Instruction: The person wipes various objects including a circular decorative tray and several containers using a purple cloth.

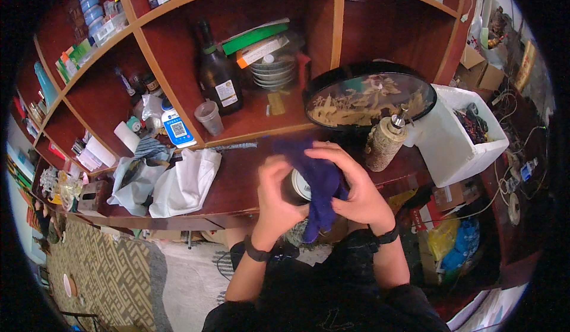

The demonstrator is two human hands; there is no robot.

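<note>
Above the front edge of the dark red counter, both hands are around a small round container (300,185) with a pale label or lid; most of it is hidden. My left hand (276,192) curls round its left side, slightly blurred by motion. A dark purple cloth (323,192) drapes over the container's right side and hangs below it. My right hand (359,192) is closed on this cloth, thumb below and fingers above, pressing it toward the container. To the right stands a bark-patterned bottle (385,145) with a metal spout.
A black-rimmed oval decorative panel (371,97) leans behind the bottle. A white foam box (463,136) with dark items sits at right. Crumpled white bags (187,180) lie at left. A dark bottle (219,77), plastic cup (209,117) and stacked bowls (273,74) fill the shelf.
</note>
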